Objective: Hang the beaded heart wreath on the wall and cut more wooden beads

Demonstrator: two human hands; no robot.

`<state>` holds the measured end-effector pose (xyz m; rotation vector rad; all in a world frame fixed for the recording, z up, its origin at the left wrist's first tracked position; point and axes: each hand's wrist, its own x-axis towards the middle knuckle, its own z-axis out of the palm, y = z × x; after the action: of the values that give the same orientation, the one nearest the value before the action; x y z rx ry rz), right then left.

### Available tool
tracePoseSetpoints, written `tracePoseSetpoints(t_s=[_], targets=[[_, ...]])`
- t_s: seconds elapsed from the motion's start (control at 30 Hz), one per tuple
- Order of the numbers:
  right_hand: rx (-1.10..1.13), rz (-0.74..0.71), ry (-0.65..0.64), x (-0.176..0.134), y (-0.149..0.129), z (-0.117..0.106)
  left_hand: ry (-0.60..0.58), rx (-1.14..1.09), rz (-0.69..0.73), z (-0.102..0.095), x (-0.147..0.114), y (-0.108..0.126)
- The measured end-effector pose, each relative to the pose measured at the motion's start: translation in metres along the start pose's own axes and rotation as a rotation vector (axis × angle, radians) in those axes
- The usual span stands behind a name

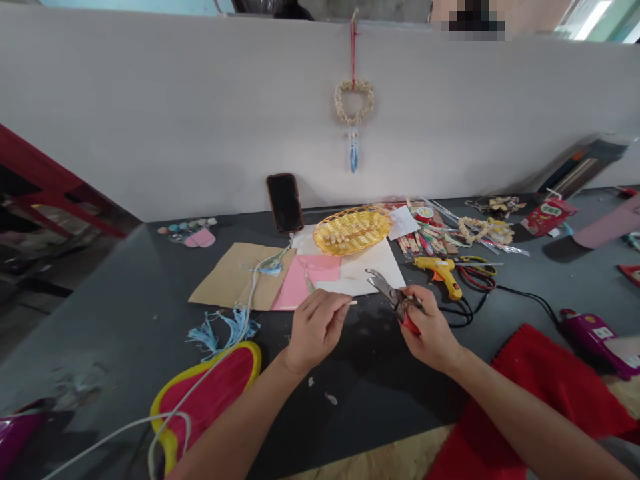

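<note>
My left hand (318, 328) is closed in a pinch over the dark table, with the tip of a thin white stick (353, 303) poking out to the right of its fingers. My right hand (433, 329) grips pruning shears (387, 291) by their red handles. Their metal blades stand apart and point up and left, a short way from the stick. Behind the hands, a yellow woven basket (353, 230) holds small pale pieces and rests on white sheets (395, 267). Pink paper (327, 268) and brown paper (237, 277) lie left of it.
A yellow glue gun (443, 272) with a black cord lies right of the shears, before a heap of sticks (425, 237). Blue tassels (223, 331) and a pink-yellow pad (210, 400) crossed by a white cable are at left. A phone (285, 202) leans on the partition.
</note>
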<state>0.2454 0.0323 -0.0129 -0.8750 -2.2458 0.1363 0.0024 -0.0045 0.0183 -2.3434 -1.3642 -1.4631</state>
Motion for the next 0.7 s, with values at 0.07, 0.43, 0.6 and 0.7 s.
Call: tracePoseSetpoints(t_s=[0.07,0.43,0.6,0.7], targets=[[0.000,-0.005,-0.003,0.000,0.000,0.000,0.014,-0.130,-0.153,-0.003,0.000,0.011],[-0.023,-0.054,-0.025,0.003,-0.002,-0.005,0.216,-1.199,-0.915,-0.018,0.027,0.024],[-0.013,-0.063,-0.025,0.002,0.000,-0.006,0.144,-1.318,-1.116,-0.014,0.027,0.010],[-0.030,-0.058,-0.043,-0.001,0.004,-0.003,0.144,-1.355,-1.175,-0.001,0.017,0.000]])
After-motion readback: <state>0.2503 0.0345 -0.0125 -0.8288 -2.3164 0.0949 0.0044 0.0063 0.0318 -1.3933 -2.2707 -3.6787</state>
